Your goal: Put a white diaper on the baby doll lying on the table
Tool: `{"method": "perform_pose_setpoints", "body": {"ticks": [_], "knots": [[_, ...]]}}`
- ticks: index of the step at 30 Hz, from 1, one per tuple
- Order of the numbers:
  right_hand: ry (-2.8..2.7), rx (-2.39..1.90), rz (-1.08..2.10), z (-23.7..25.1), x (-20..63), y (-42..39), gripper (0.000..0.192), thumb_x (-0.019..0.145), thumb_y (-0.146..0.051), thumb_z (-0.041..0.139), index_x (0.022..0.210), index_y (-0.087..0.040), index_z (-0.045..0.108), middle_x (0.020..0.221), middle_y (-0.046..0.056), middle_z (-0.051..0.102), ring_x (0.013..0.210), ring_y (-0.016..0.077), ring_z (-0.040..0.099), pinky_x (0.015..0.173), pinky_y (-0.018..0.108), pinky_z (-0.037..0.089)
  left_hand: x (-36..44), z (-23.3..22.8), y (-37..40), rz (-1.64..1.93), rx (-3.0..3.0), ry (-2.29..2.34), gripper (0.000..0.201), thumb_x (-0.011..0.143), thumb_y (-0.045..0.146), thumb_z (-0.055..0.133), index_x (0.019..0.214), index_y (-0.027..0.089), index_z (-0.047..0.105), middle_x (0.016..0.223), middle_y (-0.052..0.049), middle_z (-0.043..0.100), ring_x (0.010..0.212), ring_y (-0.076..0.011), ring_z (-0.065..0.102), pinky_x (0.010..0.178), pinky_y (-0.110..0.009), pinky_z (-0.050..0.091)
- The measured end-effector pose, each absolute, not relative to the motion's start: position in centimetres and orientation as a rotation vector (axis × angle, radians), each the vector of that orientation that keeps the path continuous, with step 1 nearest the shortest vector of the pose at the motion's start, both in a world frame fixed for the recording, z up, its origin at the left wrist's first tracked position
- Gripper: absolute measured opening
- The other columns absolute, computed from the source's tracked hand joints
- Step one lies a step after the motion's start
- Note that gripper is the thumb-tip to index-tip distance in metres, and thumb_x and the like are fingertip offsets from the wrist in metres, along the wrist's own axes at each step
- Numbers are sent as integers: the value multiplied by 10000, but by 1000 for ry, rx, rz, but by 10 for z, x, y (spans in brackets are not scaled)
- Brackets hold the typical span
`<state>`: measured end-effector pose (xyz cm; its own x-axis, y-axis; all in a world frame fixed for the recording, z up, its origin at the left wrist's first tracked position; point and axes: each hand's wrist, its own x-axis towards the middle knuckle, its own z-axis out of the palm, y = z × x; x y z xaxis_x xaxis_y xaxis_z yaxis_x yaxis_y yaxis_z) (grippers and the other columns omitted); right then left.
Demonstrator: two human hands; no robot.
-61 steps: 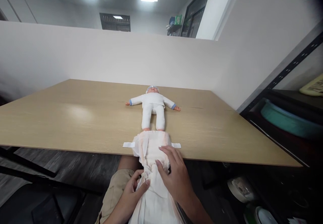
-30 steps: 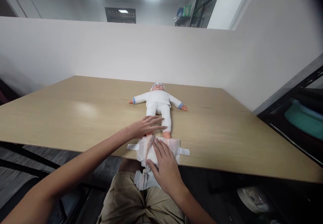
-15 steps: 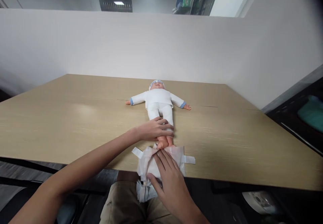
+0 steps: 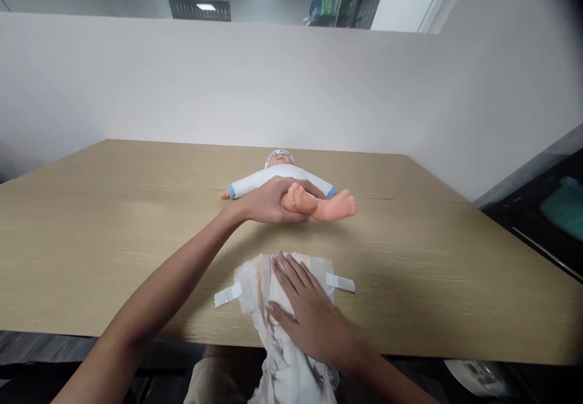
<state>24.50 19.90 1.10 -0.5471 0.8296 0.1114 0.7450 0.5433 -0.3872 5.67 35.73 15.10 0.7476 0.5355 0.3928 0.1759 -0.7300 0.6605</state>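
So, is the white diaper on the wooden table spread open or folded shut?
Spread open: the white diaper lies flat under the right hand, both tape tabs sticking out sideways; its near end hangs over the wooden table edge.

Table (image 4: 113, 240): pale wood-grain laminate, smooth, satin sheen w/ soft light patches. Doll (image 4: 291, 188): matt white cloth suit, blue knit cuffs; bare feet smooth, slightly glossy plastic. Diaper (image 4: 277, 307) at near edge: soft, crinkled papery nonwoven, matt, w/ smooth white tape tabs. Partition wall (image 4: 228, 82) beyond far edge: matt white, flat.
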Motion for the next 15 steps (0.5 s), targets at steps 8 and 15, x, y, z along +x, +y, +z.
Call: {"method": "perform_pose_setpoints", "body": {"ticks": [8,15], "knots": [[-2532,-1305,306,4,235,283,661,1095,-515,556,1686,-252,421,1782,113,354,1676,319,261,1361,596,275,47,168,377,913,2248,488,444,869,333,833,1277,179,749,1225,-94,763,1142,-265,706,983,-375,553],[-2409,-1126,279,-3,225,391,552,1063,-437,622,1557,-197,564,1660,144,523,1571,378,409,1326,574,303,45,170,386,984,2208,488,367,861,380,875,1149,183,761,1191,-83,770,1104,-272,725,975,-400,562]]}}
